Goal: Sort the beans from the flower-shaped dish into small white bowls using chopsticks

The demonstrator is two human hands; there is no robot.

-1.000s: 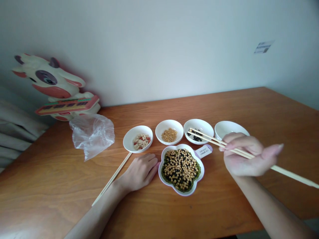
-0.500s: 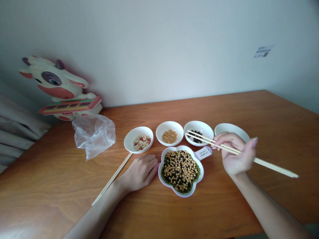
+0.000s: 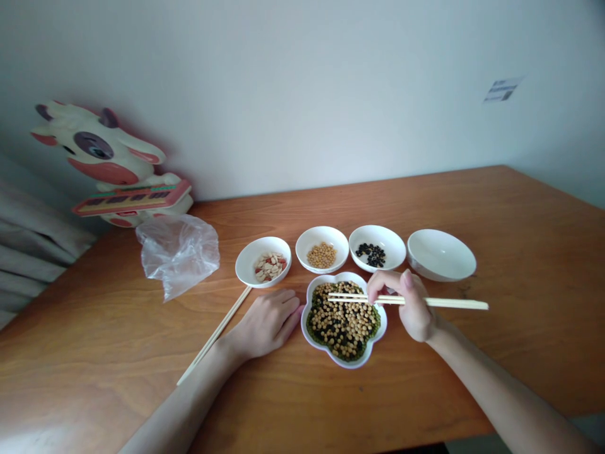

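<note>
My right hand (image 3: 406, 302) is closed around a pair of chopsticks (image 3: 454, 304). Their tips hover over or touch the beans in a white flower-shaped bowl (image 3: 350, 363); nothing shows pinched between them. This bowl holds mixed yellow beans, black beans and small green beans. My left hand (image 3: 267, 325) lies on the table with bent fingers, thumb side against the bowl's left rim, where it seems to hold a small handle mostly hidden by the hand. Behind stand white bowls: one with pale and reddish flat pieces (image 3: 265, 284), one with yellow beans (image 3: 322, 269), one with black beans (image 3: 378, 265).
A white bowl (image 3: 442, 255) at the right of the row has nothing visible in it. Another pair of chopsticks (image 3: 215, 334) lies left, partly beside my left forearm. A crumpled plastic bag (image 3: 179, 255) and a cow-shaped toy keyboard (image 3: 132, 198) sit at the back left by the wall.
My right hand has moved left and down with the chopsticks, whose tips went from over the black-bean bowl to over the flower-shaped bowl. My left hand has stayed in place.
</note>
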